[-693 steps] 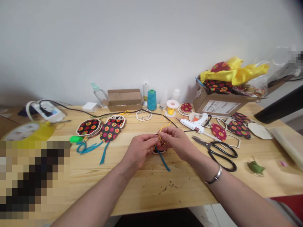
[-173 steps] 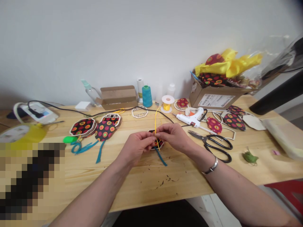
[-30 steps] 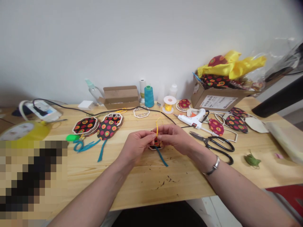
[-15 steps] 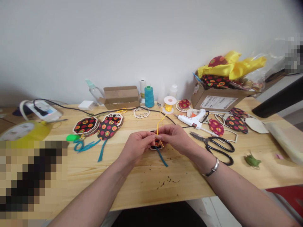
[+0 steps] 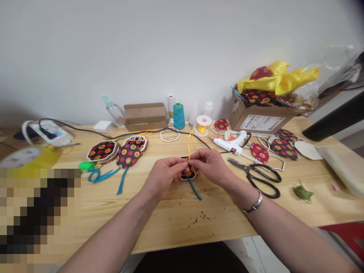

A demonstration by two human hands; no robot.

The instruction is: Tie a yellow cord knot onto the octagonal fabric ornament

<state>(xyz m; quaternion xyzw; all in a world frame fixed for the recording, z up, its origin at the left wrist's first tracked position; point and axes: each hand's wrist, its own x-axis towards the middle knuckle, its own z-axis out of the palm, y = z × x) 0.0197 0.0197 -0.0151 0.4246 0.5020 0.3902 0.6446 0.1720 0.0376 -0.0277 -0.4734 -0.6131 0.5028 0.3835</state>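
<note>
My left hand (image 5: 167, 170) and my right hand (image 5: 209, 165) meet at the middle of the table, fingertips pinched together on a yellow cord (image 5: 189, 146). The cord runs up from my fingers toward the spool of yellow cord (image 5: 202, 127) behind. Under the fingers lies a small patterned ornament (image 5: 193, 175) with a pale wooden rim, mostly hidden by my hands. From it a teal tassel (image 5: 195, 189) trails toward me. Just which strand each fingertip holds is too small to tell.
Black-handled scissors (image 5: 256, 174) and a white glue gun (image 5: 231, 143) lie to the right. Stacked fabric ornaments (image 5: 102, 151) sit at the left. Behind are a teal thread cone (image 5: 179, 116) and a cardboard box (image 5: 257, 119) full of fabric. A green bundle (image 5: 303, 192) lies far right.
My hands stay nearly in place, the fingers shifting slightly on the yellow cord. The cord above them now spreads into a looser loop.
</note>
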